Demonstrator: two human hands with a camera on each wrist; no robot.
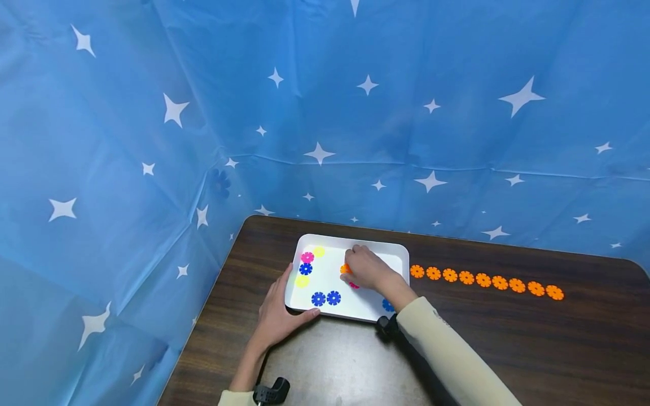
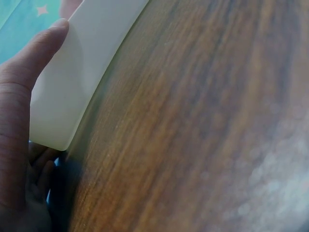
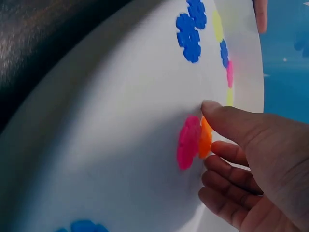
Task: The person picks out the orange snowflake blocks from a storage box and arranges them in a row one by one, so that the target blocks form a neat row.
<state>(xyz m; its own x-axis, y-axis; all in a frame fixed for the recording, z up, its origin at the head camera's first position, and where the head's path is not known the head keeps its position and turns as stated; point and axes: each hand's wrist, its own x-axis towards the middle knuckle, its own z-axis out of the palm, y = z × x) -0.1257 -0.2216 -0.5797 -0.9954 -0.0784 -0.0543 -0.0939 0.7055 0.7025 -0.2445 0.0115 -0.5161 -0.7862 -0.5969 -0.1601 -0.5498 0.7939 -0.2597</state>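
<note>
A white tray point(image 1: 365, 248) lies on the table with notched, flower-shaped plastic discs in it. My left hand point(image 1: 278, 313) holds its near left corner; in the left wrist view the thumb point(image 2: 48, 41) lies against the outer wall. My right hand point(image 1: 369, 269) reaches into the tray, thumb and index finger at the edges of an orange disc point(image 3: 206, 137), partly covered by the thumb. Beside it lies a pink disc point(image 3: 189, 142), mostly hidden by the hand in the head view. Two blue discs point(image 1: 326, 298) sit along the tray's near side.
A row of several orange discs point(image 1: 483, 280) runs rightward from the tray across the brown table point(image 1: 584, 338). Yellow point(image 1: 302, 281), blue point(image 1: 306, 269) and pink discs point(image 1: 307, 257) lie at the tray's left. Another blue disc point(image 1: 388, 305) is near its right corner. A starry blue curtain point(image 1: 386, 124) hangs behind.
</note>
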